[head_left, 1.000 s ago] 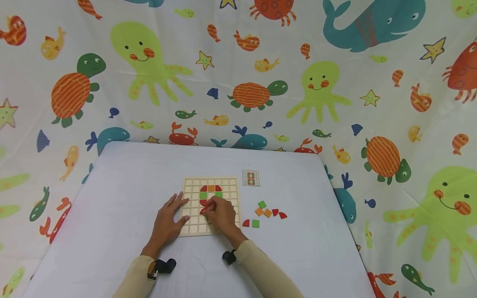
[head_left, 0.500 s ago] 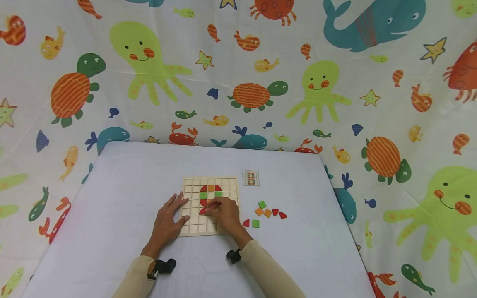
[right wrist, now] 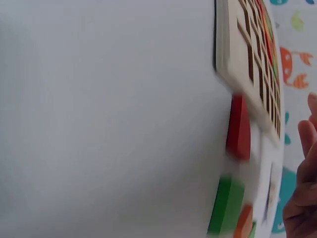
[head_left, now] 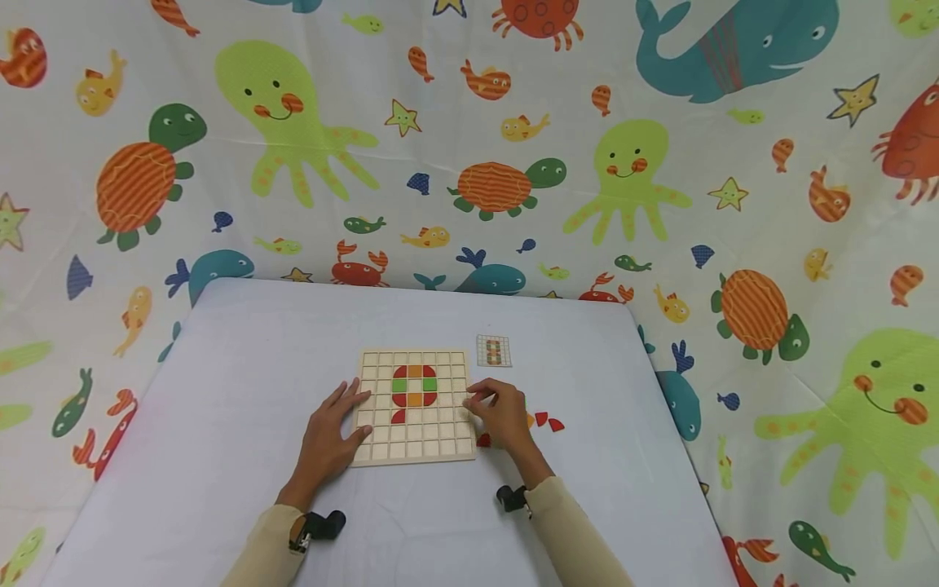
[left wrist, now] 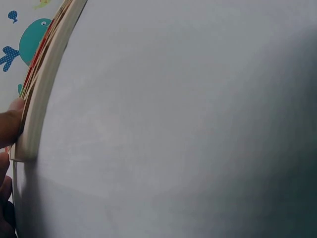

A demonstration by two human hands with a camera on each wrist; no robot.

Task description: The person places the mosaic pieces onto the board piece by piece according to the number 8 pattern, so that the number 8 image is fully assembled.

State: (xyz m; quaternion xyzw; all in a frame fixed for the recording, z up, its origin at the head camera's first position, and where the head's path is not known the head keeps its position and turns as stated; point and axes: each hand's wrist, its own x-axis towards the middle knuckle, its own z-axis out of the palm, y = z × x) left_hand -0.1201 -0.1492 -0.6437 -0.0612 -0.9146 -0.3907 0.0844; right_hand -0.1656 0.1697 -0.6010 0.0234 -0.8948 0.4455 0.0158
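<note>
We could knock the red tile (head_left: 483, 440) just right of the board (head_left: 414, 450) if our right hand (head_left: 504, 413), parted near it, sweeps low, while our left hand (head_left: 330, 432) lies spread at the board's left edge.

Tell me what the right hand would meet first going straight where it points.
The wooden grid board, most likely at its right edge, which the fingers of the right hand overlap in the head view. Height is unclear; they may pass above.
</note>
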